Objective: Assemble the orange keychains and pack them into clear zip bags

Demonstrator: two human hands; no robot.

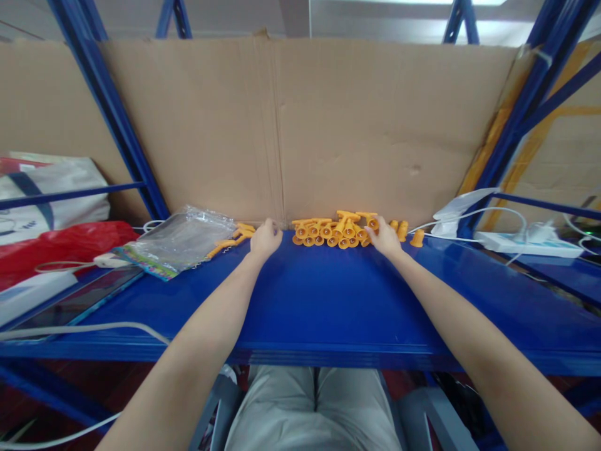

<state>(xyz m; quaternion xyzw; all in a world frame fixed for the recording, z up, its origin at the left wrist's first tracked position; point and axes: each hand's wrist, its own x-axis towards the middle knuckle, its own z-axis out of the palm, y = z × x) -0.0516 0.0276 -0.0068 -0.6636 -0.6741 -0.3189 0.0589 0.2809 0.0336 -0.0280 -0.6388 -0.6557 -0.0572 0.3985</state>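
Note:
Against the cardboard at the back of the blue shelf lies a stacked row of small orange plastic hand bells [332, 233], their open mouths facing me. My right hand [385, 239] is at the row's right end, thumb and fingers closed around an orange hand bell [372, 222] on top. Several loose orange bell cups [417, 238] stand just right of that hand. On the other side, my left hand [267, 238] has its fingers curled together; what they hold, if anything, is hidden. Next to it are loose orange handles [230, 240], partly on a clear plastic bag [181, 238].
A tall cardboard sheet [352, 125] closes off the back between blue metal posts. Left are a red plastic bag [70, 247], a cloth bag [70, 188] and a dark flat panel [89, 297]. A white power strip [535, 244] with cables lies right.

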